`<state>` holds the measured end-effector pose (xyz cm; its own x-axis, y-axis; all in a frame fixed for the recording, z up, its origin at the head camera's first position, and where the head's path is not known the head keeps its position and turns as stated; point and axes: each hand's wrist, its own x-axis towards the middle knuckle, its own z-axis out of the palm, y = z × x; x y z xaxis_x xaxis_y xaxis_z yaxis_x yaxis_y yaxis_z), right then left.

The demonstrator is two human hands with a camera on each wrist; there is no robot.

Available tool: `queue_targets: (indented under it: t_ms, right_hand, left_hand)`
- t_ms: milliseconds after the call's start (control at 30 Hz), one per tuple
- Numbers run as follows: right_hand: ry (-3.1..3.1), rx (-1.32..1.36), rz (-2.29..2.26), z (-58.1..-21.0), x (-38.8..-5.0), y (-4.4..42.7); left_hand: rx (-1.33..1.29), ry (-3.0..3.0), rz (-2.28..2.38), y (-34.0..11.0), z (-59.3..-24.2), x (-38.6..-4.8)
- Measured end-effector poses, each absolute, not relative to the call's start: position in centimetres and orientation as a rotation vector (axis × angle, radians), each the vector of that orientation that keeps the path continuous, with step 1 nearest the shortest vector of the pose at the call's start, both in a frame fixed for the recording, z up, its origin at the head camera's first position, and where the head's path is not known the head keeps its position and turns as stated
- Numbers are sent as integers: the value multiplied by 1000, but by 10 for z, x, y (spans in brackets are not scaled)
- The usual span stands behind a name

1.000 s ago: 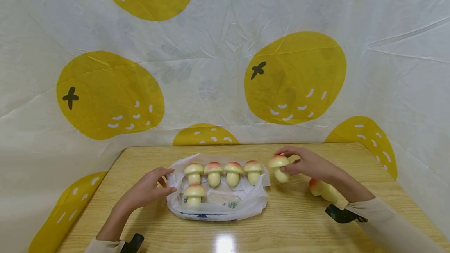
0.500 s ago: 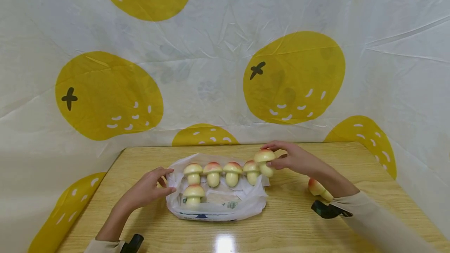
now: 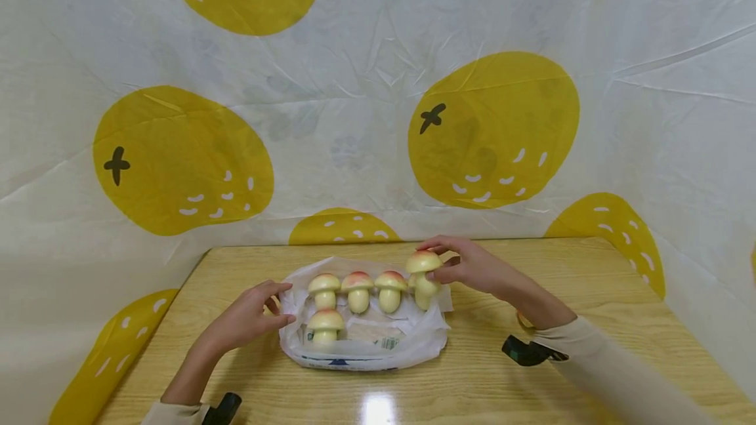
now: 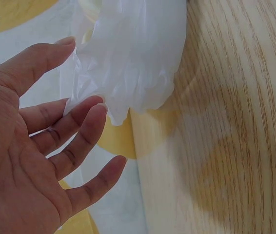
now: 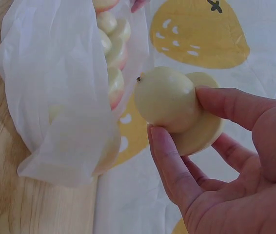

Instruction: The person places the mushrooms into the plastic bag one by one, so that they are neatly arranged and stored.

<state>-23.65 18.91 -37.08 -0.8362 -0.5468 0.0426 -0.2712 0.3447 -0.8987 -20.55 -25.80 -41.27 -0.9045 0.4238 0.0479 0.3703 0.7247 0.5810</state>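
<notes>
My right hand point(image 3: 475, 269) pinches a cream toy mushroom point(image 3: 422, 263) with a red-tinged cap, between thumb and fingers. It is held above the right end of a white plastic bag point(image 3: 407, 353), which lies with its opening spread. Inside stand several like mushrooms point(image 3: 357, 290), in a back row with one more point(image 3: 325, 326) at front left. The held mushroom largely covers the row's rightmost one. At the bag's left edge my left hand point(image 3: 254, 317) touches the plastic point(image 4: 128, 63), its thumb and fingers apart and loosely bent.
Another mushroom point(image 3: 523, 321) lies on the wooden table point(image 3: 472, 379) to the right, mostly hidden by my right forearm. A white sheet point(image 3: 342, 136) with yellow fruit prints hangs behind the table.
My right hand has carried the mushroom leftward from beside the bag to over its right end. The forearm now hides most of the loose mushroom. My left hand has stayed put.
</notes>
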Motion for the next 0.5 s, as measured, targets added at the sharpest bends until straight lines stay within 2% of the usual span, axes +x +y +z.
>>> queue_targets:
  t_ms: [500]
  right_hand:
    - [2281,-730,-1543,-368,-232,158]
  left_hand:
    - [648,2828,941,-257,-412,-206]
